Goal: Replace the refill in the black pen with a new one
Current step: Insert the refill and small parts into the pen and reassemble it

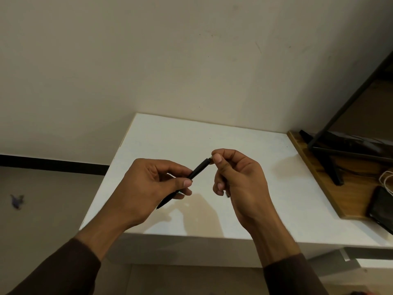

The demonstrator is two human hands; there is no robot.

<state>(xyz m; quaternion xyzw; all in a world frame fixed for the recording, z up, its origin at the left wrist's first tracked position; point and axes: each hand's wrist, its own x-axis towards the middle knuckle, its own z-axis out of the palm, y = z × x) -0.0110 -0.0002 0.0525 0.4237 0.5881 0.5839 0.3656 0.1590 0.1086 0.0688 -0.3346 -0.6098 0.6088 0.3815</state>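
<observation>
- Head view: your left hand point(148, 186) is closed around the black pen point(192, 174), thumb and fingers pinching the barrel near its middle. The pen is held in the air above the white table point(170, 137), not resting on it.
- The pen runs diagonally: tip end pokes out below your left palm, toward you; the other end rises up and away toward your right hand point(238, 179).
- Your right hand is pinched shut, thumb and index fingertips closed on a small light-coloured piece at the pen's upper end. Can't tell if that's a cap, a push button or the end of a refill; it's too small.
- Something dark shows tucked under your right hand's curled lower fingers. Could be a removed pen part, can't confirm.
- No loose refill visible on the table near either hand. Old or new, can't say where they are.
- Progress, my read: you're mid-job at the pen's end, either opening it or closing it. Barrel looks in one piece. Nothing here proves the swap is done, so treat refill removal, insertion and reassembly as unconfirmed.
- Beyond your right hand: a wooden board point(319, 167) with a black stand point(331, 165) and a white cable point(387, 177). Not involved.
</observation>
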